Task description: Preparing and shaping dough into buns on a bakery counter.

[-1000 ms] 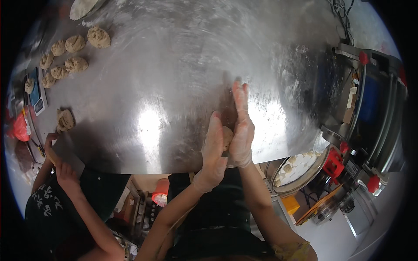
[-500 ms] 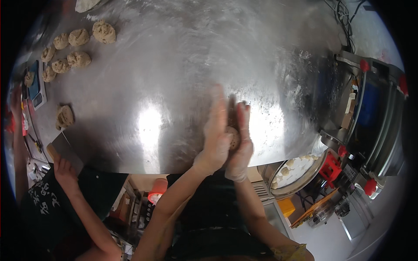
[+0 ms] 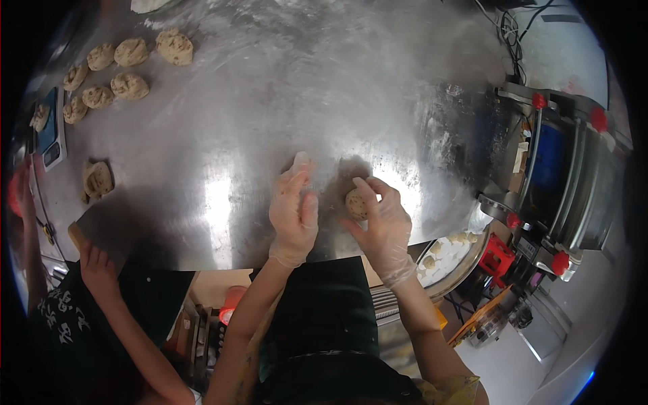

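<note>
A round, speckled dough ball [image 3: 354,205] is at the near middle of the steel worktop [image 3: 270,115]. My right hand [image 3: 387,228], in a clear plastic glove, curls its fingers over the ball's right side and grips it. To the left, my gloved left hand [image 3: 294,212] is apart from the ball, fingers loosely bent and spread, with nothing in it. Several rough dough lumps [image 3: 130,86] sit in two rows at the far left. Nearer lies another dough piece [image 3: 98,179].
A co-worker's hand [image 3: 100,275] at the left holds a scraper with a wooden handle [image 3: 77,237]. A scale [image 3: 52,138] bearing dough stands at the left edge. On the right are a metal roller machine [image 3: 557,182] and a round tray [image 3: 453,260] holding small pieces.
My hands were close together with the dough ball between them. The left hand has moved away to the left; the right hand now holds the ball alone. The view has shifted slightly.
</note>
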Demonstrator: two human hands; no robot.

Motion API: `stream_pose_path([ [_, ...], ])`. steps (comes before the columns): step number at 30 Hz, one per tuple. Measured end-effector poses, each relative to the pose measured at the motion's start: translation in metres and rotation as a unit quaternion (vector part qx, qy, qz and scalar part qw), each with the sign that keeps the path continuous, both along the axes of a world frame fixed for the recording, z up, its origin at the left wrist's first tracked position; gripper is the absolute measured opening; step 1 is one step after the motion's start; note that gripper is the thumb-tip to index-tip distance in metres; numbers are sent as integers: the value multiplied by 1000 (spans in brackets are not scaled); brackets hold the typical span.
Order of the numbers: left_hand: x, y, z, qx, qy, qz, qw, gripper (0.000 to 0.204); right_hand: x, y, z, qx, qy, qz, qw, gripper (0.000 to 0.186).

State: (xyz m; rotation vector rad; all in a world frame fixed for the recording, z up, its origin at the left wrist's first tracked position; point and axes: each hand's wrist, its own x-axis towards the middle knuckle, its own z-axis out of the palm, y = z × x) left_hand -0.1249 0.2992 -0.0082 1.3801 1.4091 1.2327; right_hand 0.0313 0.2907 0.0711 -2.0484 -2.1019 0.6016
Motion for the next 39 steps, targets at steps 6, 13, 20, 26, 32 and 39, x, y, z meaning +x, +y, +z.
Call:
stream_pose_path([
  [6,2,-7,0,-25,9,-4,1000,31,2,-25,-15,51,76,-62,994,63],
  [13,17,-3,-9,-42,22,38,998,23,50,-51,4,2,361,-200,911,56],
  [20,13,4,-11,-61,57,74,994,25,158,-203,16,72,345,-349,868,56],
  [26,-1,17,-19,64,326,10,943,26,279,-351,-36,53,180,-612,769,59],
  [32,-5,23,-25,158,484,-25,861,28,381,-401,-123,117,0,-608,785,56],
  [39,-14,28,-23,190,568,-42,799,28,420,-397,-188,25,7,-640,768,60],
])
